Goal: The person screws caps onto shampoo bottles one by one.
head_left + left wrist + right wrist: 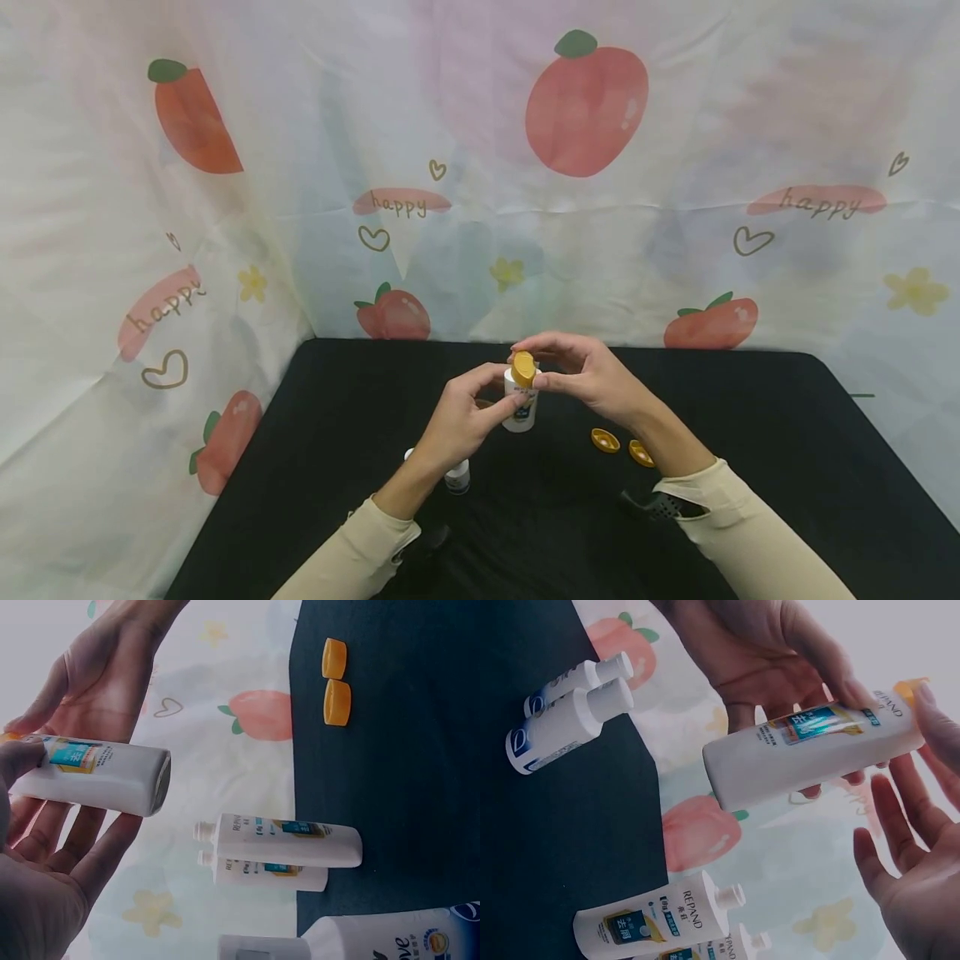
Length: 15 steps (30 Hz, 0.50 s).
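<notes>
Held up over the table is a white shampoo bottle, with a teal and gold label that shows in both wrist views. My left hand grips its body, thumb on the front and fingers around the back. At its top, my right hand pinches a yellow cap between thumb and fingers. The cap looks tilted in the head view; whether it is seated on the neck I cannot tell. In the right wrist view the cap is partly covered by the thumb.
Two yellow caps lie on the black table near my right forearm. Two capless white bottles stand close together. Two white-and-blue bottles, one marked Dove, stand partly behind my left forearm. A patterned cloth hangs behind.
</notes>
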Motion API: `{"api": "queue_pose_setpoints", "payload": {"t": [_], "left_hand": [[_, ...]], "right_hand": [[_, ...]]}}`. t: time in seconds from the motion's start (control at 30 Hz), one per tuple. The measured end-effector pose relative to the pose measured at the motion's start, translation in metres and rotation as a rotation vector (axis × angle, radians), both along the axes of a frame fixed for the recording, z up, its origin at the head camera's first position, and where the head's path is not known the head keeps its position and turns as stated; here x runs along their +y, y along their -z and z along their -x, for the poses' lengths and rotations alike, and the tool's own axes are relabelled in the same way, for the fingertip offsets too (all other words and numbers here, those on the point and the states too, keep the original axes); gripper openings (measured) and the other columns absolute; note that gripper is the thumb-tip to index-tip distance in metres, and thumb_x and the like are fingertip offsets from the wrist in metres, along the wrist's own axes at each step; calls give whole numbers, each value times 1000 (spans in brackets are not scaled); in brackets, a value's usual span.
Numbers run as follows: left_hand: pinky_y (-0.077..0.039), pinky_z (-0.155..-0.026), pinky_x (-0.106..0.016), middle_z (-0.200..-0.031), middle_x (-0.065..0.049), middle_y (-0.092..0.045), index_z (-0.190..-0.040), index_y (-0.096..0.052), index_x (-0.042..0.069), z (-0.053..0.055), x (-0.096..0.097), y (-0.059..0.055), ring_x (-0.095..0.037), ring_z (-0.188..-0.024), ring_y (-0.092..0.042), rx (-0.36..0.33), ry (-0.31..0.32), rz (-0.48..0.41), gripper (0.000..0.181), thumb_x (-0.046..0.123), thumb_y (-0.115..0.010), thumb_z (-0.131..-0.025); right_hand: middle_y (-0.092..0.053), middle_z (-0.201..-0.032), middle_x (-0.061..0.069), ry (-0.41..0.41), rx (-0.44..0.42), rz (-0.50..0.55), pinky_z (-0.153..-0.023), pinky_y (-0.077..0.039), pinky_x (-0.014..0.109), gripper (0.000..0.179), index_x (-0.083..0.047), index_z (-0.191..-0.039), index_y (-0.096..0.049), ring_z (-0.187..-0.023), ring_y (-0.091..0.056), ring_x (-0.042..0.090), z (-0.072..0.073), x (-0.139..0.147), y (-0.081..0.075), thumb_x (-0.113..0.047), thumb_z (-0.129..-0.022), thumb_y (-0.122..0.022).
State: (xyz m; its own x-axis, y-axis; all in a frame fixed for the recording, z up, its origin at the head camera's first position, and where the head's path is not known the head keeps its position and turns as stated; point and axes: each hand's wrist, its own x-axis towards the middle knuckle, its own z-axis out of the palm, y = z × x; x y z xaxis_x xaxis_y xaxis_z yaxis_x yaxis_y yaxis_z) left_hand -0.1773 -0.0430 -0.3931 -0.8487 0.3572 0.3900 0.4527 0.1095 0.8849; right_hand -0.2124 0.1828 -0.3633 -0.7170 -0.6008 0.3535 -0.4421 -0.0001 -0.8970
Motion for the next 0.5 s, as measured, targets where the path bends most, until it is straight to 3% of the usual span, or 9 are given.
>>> {"api": "queue_pose_setpoints", "payload": {"t": [0.17, 0.5], "left_hand": [[-60, -77, -30, -109, -6, -71, -116, -65, 10, 0, -1, 1, -15, -102, -69, -32, 22, -38, 26, 11, -75, -93], [-60, -76, -29, -107, -7, -70, -112, -64, 10, 0, 1, 0, -17, -100, -69, 10, 4, -36, 21, 11, -74, -94]], "right_hand": [[-65, -128, 9, 39, 26, -15, -108, -45, 31, 39, -6, -130, -65, -130, -57, 24, -1, 1, 0, -1, -93, -72], [-66, -120, 7, 124, 88, -16, -109, -43, 32, 37, -11, -123, -67, -125, -58, 24, -7, -5, -4, 0, -89, -76]]}}
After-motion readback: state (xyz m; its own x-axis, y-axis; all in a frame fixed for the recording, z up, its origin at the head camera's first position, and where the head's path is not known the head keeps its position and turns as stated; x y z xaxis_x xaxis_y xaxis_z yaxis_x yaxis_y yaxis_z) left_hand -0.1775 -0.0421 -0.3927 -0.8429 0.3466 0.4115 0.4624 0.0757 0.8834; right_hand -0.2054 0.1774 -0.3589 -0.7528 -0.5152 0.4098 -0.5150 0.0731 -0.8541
